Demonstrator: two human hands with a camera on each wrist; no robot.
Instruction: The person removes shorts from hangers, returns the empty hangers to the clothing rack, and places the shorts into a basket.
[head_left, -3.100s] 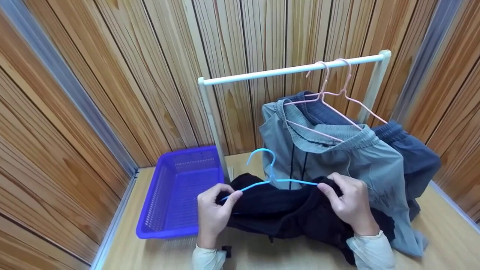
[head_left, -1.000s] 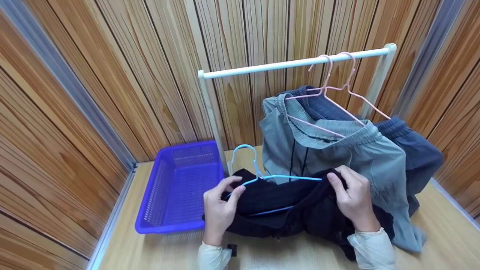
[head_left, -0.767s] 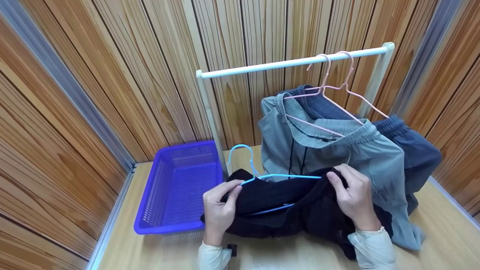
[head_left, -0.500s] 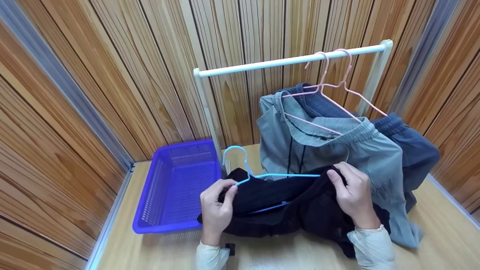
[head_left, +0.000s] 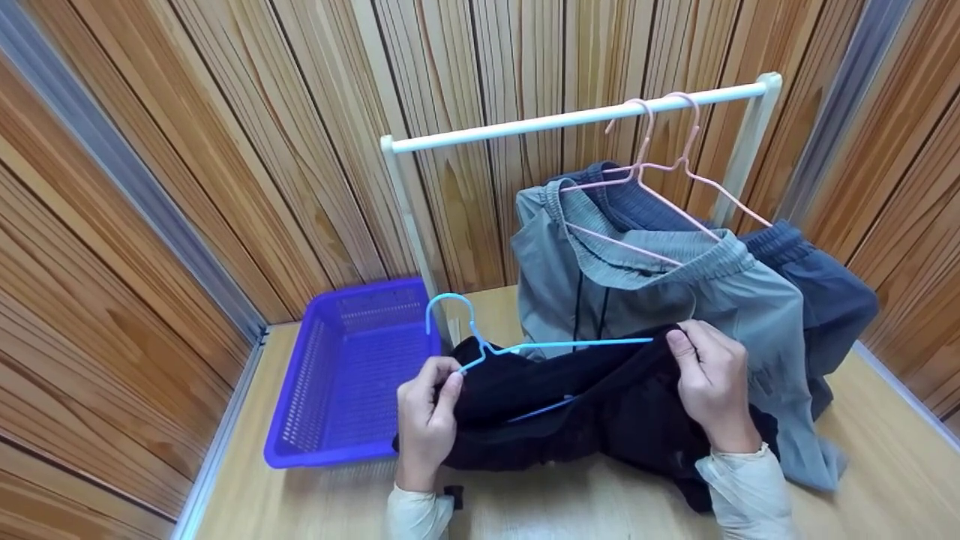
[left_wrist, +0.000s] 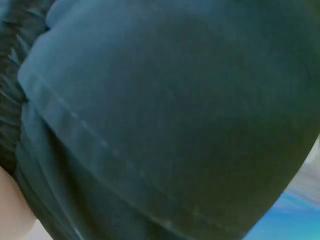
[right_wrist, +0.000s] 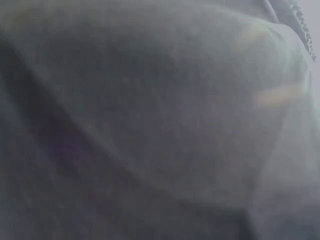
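A black garment [head_left: 600, 409] lies bunched on the wooden table with a light blue hanger [head_left: 517, 346] partly inside it. My left hand [head_left: 427, 409] pinches the hanger's left arm together with the black cloth. My right hand [head_left: 709, 382] grips the black waistband at the hanger's right end. The hanger's hook [head_left: 448, 307] stands up near the rack's post. Dark cloth [left_wrist: 165, 115] fills the left wrist view, and blurred grey cloth [right_wrist: 160, 120] fills the right wrist view.
A white clothes rack [head_left: 570, 120] stands behind, carrying two pink hangers [head_left: 660, 172] with light grey shorts [head_left: 675, 300] and dark blue shorts [head_left: 817, 292]. A purple plastic basket [head_left: 352, 375] sits to the left on the table [head_left: 885, 495]. Wooden walls close in on three sides.
The blue hanger has slid to the left, its hook now close to the rack post. My left hand moved left with it; my right hand lifted the waistband a little.
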